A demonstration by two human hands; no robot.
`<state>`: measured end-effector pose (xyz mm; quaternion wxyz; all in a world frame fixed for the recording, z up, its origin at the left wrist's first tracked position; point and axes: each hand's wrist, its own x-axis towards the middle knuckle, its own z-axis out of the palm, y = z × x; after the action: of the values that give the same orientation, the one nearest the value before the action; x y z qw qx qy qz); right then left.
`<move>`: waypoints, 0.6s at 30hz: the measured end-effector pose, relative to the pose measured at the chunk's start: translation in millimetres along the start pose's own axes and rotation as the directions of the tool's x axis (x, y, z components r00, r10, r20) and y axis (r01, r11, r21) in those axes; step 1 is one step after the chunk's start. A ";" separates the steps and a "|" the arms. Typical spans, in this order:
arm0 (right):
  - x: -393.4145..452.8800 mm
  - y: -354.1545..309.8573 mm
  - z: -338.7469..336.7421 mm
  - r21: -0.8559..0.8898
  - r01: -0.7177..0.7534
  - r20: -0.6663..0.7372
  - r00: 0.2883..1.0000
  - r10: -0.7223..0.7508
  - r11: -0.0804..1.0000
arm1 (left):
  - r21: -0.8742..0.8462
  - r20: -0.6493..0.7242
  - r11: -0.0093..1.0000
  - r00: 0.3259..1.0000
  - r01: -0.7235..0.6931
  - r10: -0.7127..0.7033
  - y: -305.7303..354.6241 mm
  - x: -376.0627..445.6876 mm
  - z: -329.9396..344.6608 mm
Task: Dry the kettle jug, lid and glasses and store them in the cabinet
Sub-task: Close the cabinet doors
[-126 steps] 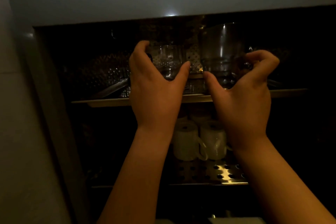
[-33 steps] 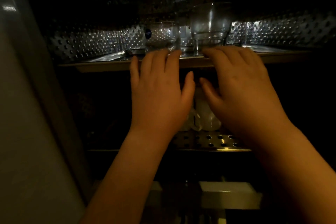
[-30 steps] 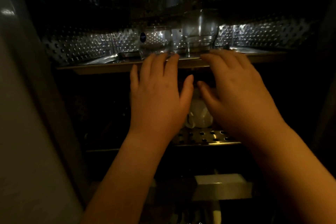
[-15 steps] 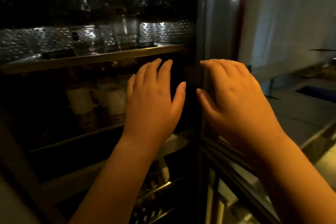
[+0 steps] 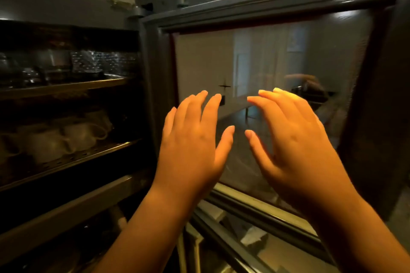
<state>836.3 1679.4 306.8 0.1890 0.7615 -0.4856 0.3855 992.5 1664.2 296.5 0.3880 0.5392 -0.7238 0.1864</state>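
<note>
Nothing is held: the left hand (image 5: pixel 193 146) and the right hand (image 5: pixel 295 139) are both spread flat, fingers apart and palms turned away, raised side by side in front of the glass pane (image 5: pixel 277 62) of the open cabinet door (image 5: pixel 255 0). Whether the fingertips touch the pane cannot be told.

The glasses (image 5: pixel 53 66) stand on the upper shelf (image 5: pixel 64 87) of the cabinet, well to the left of the hands, dim and blurred; the kettle jug and lid cannot be made out with certainty among the dark shapes there. White cups (image 5: pixel 64 137) are seen on the perforated shelf (image 5: pixel 73 157) below.

The step in hand is judged to be the closing of the door, with the storing apparently done. It is best done with the push taken on the frame rather than the middle of the pane, so that the glass is not loaded or smeared. The door should be swung slowly and eased shut, since a slam could rattle the glasses near the shelf's front edge. Fingers should be kept clear of the hinge side (image 5: pixel 146 99).
</note>
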 end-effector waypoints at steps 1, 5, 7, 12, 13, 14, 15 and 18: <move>-5.9 7.9 -8.0 -0.010 -0.006 -0.011 1.000 0.006 1.000 | -0.011 -0.002 1.000 1.000 -0.020 0.020 10.6 -0.6 1.3; -25.3 42.7 -35.3 -0.038 -0.049 -0.093 0.995 0.046 0.998 | -0.008 -0.009 0.993 0.993 -0.119 0.119 52.1 -0.9 6.2; -32.9 57.1 -45.1 -0.048 -0.079 -0.109 0.991 0.073 0.996 | 0.000 -0.002 0.986 0.986 -0.167 0.167 70.8 -0.4 8.6; -46.8 80.0 -55.8 -0.071 -0.084 -0.110 0.991 0.076 0.994 | 0.009 0.009 0.962 0.962 -0.271 0.271 105.5 2.5 18.1; -49.4 84.1 -57.3 -0.067 -0.089 -0.120 0.989 0.081 0.994 | 0.015 0.004 0.958 0.958 -0.288 0.288 111.7 3.5 19.8; -51.9 88.5 -59.0 -0.059 -0.095 -0.134 0.987 0.086 0.994 | 0.017 0.001 0.953 0.953 -0.304 0.304 118.0 4.7 21.6; -54.3 93.0 -60.7 -0.052 -0.099 -0.148 0.985 0.091 0.994 | 0.010 0.001 0.948 0.948 -0.319 0.319 124.2 5.6 23.7; -61.1 104.9 -63.9 -0.036 -0.129 -0.175 0.977 0.121 0.991 | -0.018 0.020 0.932 0.931 -0.363 0.363 139.2 10.0 30.0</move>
<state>703.5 1710.0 290.9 0.2237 0.6886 -0.5233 0.4493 851.8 1685.8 305.9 0.3424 0.3955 -0.8166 0.2439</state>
